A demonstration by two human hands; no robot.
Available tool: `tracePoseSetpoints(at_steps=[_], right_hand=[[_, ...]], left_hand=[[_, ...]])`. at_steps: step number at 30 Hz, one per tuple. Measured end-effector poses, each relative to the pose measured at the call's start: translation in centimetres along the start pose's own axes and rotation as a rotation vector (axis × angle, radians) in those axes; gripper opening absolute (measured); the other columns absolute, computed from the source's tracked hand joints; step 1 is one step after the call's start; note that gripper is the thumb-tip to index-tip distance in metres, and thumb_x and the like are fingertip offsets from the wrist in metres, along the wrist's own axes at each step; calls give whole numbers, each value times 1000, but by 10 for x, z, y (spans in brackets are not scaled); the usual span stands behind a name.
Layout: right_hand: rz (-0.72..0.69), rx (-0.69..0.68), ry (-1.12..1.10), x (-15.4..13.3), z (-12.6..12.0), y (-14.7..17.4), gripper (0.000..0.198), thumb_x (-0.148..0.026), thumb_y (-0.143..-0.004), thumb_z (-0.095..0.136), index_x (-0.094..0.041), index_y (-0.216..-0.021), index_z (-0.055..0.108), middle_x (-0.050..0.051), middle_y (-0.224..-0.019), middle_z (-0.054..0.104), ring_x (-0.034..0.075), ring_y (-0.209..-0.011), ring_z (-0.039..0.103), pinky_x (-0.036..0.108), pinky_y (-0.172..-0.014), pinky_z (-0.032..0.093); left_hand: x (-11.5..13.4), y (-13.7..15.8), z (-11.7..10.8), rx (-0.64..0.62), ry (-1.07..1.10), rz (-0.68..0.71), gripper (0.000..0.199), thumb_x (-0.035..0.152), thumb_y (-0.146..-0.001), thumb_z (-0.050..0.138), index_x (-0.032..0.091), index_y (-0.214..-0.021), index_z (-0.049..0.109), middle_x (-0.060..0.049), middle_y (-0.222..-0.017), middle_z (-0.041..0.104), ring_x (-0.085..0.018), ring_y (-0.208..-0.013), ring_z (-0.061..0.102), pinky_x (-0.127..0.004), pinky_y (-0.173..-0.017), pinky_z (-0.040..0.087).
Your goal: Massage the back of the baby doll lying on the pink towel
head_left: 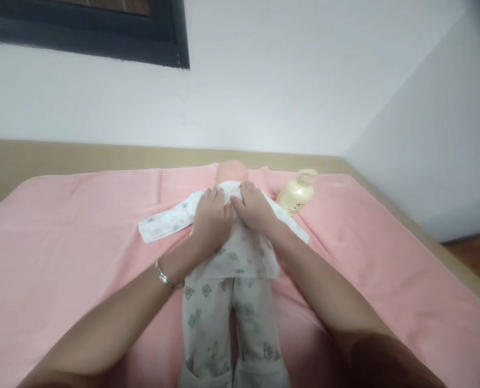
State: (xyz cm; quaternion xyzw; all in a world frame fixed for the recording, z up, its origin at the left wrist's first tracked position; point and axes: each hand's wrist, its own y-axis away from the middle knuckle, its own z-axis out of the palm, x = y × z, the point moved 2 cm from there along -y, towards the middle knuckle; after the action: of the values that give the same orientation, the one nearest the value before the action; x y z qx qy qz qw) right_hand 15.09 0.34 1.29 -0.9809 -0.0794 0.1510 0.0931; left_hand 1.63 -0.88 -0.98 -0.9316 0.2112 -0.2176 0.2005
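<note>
A baby doll (231, 170) with a bare, rounded head lies stretched out, its feet end towards me. It wears a white long-sleeved top (240, 261) with small green prints and matching trousers (209, 318). My left hand (213, 218) rests on the upper left of the top, fingers laid over the shoulder. On the upper right lies my right hand (254, 207), its fingers flat and thumb apart, pointing inward. Both hands touch the cloth close to the neck. The two sleeves spread out sideways, and the doll's own hands do not show.
A pale yellow pump bottle (297, 193) leans or stands by the right sleeve. Beneath everything spreads a pink sheet (78, 258) over a tan surface (82, 153). A white wall (259, 81) with a dark window frame (167, 37) rises behind.
</note>
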Motion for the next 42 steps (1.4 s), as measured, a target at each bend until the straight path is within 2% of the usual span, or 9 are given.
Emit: tracePoseSetpoints(at_steps=[2,4,6,9,12,15,20,29,42], right_hand=[[35,-27,-7,4,-3,-4,40,-35,-104,41,-4,-124,56,23,-131,61,32,-120,56,46,-107,43],[39,-31,25,1,-6,1,40,-36,-105,36,-6,-120,57,21,-124,64,32,-114,58,45,-103,44],[11,-24,112,-11,-10,13,40,-32,-106,31,-5,-118,58,22,-118,66,32,-110,59,44,-99,46],[-55,8,263,-32,-13,35,42,-26,-105,29,-1,-118,59,26,-116,65,36,-111,59,44,-97,46],[-110,52,309,-42,-12,43,40,-22,-103,30,0,-116,61,26,-112,65,36,-111,58,45,-97,47],[-136,59,188,-32,-9,32,38,-21,-102,31,-3,-117,61,23,-116,65,33,-112,58,44,-101,47],[-10,41,5,-5,0,7,47,-32,-103,35,-1,-131,54,23,-138,57,33,-131,51,45,-114,40],[-37,126,12,-2,11,8,43,-32,-101,34,-4,-124,56,23,-134,59,32,-126,53,46,-112,38],[-23,79,16,-4,5,9,42,-31,-103,35,-3,-126,55,23,-138,57,31,-128,52,44,-113,37]], left_hand=[[12,7,-4,5,-36,88,50,17,-95,32,-4,-136,53,-27,-145,55,-34,-142,47,-54,-123,37],[17,7,-9,-40,-8,101,49,14,-94,32,-3,-133,54,-26,-145,54,-33,-142,47,-52,-123,38],[13,-3,-14,-118,67,65,44,16,-94,30,2,-122,61,-23,-135,62,-31,-134,54,-51,-121,42],[-5,-21,-14,-202,179,-84,36,20,-94,32,13,-105,65,-16,-117,69,-29,-116,63,-49,-110,51],[-20,-29,-6,-167,206,-187,40,24,-95,31,11,-117,62,-17,-133,64,-30,-130,56,-52,-118,44],[-24,-26,4,-104,216,-188,49,28,-95,29,9,-130,58,-16,-145,56,-28,-139,48,-48,-125,34],[-21,-19,7,-76,233,-191,52,29,-95,32,6,-133,58,-17,-146,57,-29,-139,48,-49,-125,34],[-21,-19,6,-67,235,-220,51,28,-95,34,7,-135,58,-15,-147,57,-28,-141,48,-47,-126,35],[-22,-19,6,-29,265,-198,46,28,-94,35,10,-127,61,-15,-135,64,-29,-129,54,-48,-119,41]])
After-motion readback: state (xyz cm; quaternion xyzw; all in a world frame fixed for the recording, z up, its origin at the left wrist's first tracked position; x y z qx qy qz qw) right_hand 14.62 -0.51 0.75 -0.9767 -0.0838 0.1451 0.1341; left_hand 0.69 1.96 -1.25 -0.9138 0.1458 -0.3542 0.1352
